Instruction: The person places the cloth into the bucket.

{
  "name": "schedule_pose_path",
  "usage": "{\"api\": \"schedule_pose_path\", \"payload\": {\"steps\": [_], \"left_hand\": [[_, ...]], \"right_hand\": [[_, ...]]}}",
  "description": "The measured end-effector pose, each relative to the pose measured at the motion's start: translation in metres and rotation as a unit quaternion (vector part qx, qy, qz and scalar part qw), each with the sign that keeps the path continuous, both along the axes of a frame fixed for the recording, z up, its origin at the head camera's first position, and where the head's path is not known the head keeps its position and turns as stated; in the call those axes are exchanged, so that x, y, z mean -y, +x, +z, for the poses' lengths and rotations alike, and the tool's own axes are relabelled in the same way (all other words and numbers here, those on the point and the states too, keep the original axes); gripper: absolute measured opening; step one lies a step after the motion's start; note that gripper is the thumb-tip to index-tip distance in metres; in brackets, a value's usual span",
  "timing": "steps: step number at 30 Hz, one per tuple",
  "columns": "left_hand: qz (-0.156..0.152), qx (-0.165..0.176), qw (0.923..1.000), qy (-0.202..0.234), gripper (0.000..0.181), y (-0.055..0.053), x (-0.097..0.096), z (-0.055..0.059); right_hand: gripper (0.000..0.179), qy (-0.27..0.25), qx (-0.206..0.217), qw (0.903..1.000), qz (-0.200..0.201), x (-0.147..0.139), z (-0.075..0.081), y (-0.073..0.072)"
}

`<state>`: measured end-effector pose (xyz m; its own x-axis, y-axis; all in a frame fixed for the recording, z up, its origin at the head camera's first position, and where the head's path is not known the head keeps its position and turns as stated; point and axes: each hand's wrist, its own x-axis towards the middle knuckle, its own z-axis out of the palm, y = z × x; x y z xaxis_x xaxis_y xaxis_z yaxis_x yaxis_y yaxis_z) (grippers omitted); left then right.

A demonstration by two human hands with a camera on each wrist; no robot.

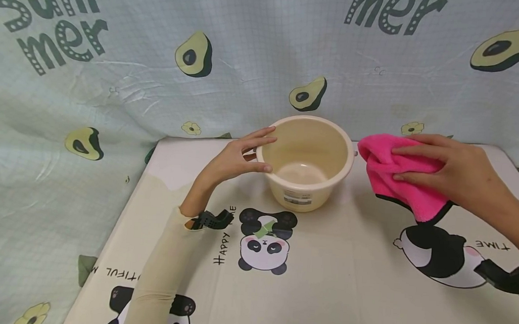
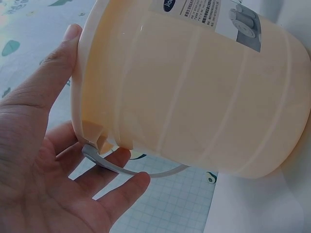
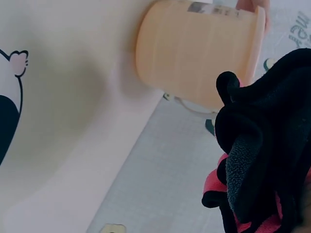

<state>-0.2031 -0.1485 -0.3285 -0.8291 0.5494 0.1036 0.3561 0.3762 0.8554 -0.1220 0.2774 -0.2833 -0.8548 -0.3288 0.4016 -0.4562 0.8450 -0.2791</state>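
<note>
A cream plastic bucket point(image 1: 307, 185) stands upright at the back of the table, its mouth tipped slightly toward the head camera. At its left side the left hand point(image 1: 246, 154) grips the rim, thumb along the near edge and fingers toward the far side. The left wrist view shows the bucket's grey handle point(image 2: 160, 174) hanging down, with fingertips beside it. To the right of the bucket, the right hand point(image 1: 451, 166) pinches a bunched pink towel point(image 1: 412, 181) with black edging above the table. A dark cloth side of the towel point(image 3: 272, 126) fills much of the right wrist view.
The table is covered by a cream cloth point(image 1: 323, 285) printed with pandas and lettering. Behind it and to the left hangs a pale curtain point(image 1: 248, 47) with avocado prints. Black straps sit on both wrists, and a label point(image 1: 297, 198) is stuck to the bucket's front.
</note>
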Motion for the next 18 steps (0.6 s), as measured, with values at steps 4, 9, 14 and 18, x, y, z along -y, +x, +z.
{"api": "schedule_pose_path", "payload": {"steps": [4,9,14,18], "left_hand": [[-0.001,0.002,1.0000,0.003,0.071,-0.001,-0.001,-0.001],[0.000,0.000,1.0000,0.004,0.071,-0.002,-0.001,-0.001],[0.002,-0.004,1.0000,0.000,0.071,-0.003,-0.001,0.000],[0.001,-0.001,1.0000,0.000,0.071,-0.001,-0.001,0.000]], "right_hand": [[0.062,0.001,-0.022,0.9996,0.017,0.001,0.006,-0.001],[0.062,0.001,-0.040,0.9987,0.032,0.002,0.014,-0.004],[0.062,-0.010,-0.047,0.9981,0.040,0.003,0.019,-0.006],[0.061,-0.007,-0.043,0.9983,0.039,0.005,0.025,-0.007]]}}
